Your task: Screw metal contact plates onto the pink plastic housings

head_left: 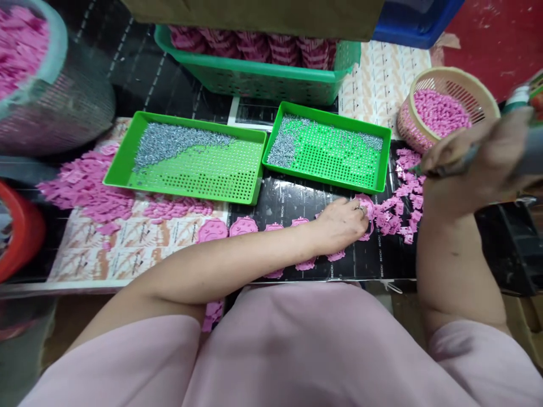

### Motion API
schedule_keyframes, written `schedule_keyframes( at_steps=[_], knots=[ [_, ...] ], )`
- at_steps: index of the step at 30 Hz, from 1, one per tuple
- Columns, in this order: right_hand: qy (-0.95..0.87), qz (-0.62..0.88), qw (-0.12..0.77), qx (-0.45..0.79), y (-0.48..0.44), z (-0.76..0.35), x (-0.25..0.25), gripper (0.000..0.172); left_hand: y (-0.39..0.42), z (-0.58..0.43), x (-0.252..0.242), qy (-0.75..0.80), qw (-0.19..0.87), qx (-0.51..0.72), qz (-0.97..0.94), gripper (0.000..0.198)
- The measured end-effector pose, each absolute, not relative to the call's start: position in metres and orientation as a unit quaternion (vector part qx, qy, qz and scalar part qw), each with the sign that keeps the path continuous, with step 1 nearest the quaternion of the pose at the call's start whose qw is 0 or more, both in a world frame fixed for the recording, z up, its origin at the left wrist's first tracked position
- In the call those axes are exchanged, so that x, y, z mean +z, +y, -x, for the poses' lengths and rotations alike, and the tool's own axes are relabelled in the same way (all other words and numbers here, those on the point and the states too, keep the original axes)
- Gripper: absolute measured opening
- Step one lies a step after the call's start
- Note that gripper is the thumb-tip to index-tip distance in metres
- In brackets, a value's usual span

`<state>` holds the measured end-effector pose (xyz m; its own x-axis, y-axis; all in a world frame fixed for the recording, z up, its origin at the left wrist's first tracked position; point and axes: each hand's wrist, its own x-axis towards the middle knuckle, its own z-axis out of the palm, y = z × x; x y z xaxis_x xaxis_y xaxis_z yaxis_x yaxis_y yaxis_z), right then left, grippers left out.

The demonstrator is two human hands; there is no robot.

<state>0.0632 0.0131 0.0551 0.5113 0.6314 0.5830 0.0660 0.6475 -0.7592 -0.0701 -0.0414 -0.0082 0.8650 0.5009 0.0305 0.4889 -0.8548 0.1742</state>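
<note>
Pink plastic pieces [365,206] touch left hand [339,223] (mat [288,203] reads BENCHOU).

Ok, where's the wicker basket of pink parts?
The basket sits at upper right in the head view, beyond the right hand and beside the right green tray.

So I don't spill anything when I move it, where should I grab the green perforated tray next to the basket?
Grip the raised rim of the green perforated tray along its near long side, coming from your side, at two spread points. That rim is straight and lipped, and the grid beside it is mostly bare, while the gray screws bank along the far edge and left end.
</note>
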Motion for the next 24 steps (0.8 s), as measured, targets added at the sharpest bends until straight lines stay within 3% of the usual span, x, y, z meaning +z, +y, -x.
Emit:
schedule_keyframes(
  at_steps=[4, 9, 17, 24],
  knots=[
    [-0.468, 0.323, 0.813, 0.123, 0.058, -0.061, 0.031, 0.027, -0.043, 0.071, -0.011, 0.25, 0.094, 0.053, -0.962, 0.019],
    [-0.516, 0.303, 0.793, 0.113, 0.081, -0.064, 0.021, 0.045, -0.037, 0.08, -0.006, 0.247, 0.084, 0.085, -0.962, 0.02],
    [-0.552, 0.33, 0.758, 0.105, 0.102, -0.059, 0.008, 0.05, 0.041, 0.1, 0.022, 0.348, 0.036, 0.062, -0.935, 0.026],
    [-0.517, 0.36, 0.776, 0.03, 0.097, -0.06, 0.022, 0.055, 0.102, 0.064, 0.004, 0.329, 0.064, 0.039, -0.941, 0.033]
  ],
)
